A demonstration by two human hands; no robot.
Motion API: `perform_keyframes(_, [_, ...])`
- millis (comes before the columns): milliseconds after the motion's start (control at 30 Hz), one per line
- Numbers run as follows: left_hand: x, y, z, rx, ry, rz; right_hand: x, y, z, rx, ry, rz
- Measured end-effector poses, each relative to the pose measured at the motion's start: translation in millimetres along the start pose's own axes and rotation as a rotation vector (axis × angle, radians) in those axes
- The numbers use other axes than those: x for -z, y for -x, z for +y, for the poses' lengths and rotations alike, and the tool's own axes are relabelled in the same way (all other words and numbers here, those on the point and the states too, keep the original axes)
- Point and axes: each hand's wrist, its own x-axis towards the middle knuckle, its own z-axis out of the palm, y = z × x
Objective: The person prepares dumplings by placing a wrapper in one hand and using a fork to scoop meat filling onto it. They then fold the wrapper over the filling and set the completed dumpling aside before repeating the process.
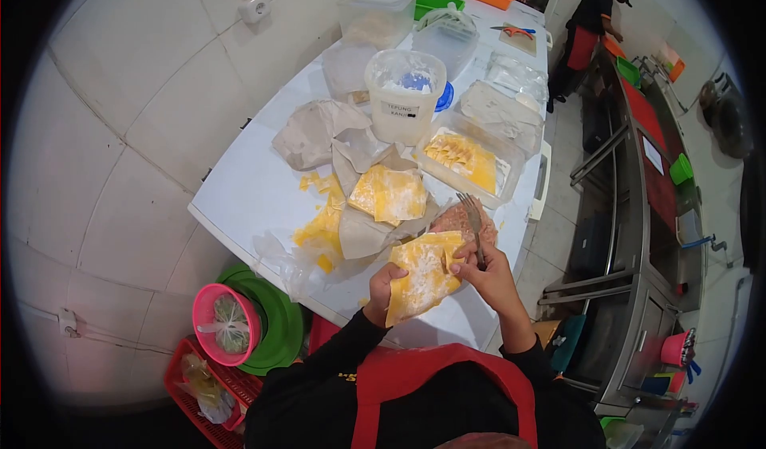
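Note:
Yellow dough sheets dusted with white flour are gripped at their left edge by my left hand. My right hand pinches their upper right corner, where a small folded piece shows, and also holds a metal fork with its tines up. Behind the fork lies pinkish minced filling, partly hidden by the sheets and my hand. A stack of yellow sheets rests on crumpled paper beyond my hands. To its right, a clear tray holds folded yellow pieces and white flour.
A labelled white tub stands mid-table, with clear containers behind. Yellow scraps and a plastic bag lie left. Pink and green buckets stand below the table. A person works at the counter at the back right.

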Motion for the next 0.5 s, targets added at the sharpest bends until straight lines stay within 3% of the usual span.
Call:
perform_keyframes(167, [8, 0, -4, 0.005, 0.040, -0.006, -9, 2, -8, 0.050, 0.305, 0.028])
perform_keyframes(300, [4, -3, -6, -0.063, 0.118, -0.134, -18, 6, -10, 0.135, 0.509, 0.070])
perform_keyframes(367, [-1, -4, -4, -0.074, 0.123, -0.193, -17, 3, -3, 0.105, 0.432, 0.073])
perform_keyframes(500, [4, -19, -1, -0.117, 0.203, -0.077, -14, 0, 4, 0.184, 0.422, 0.184])
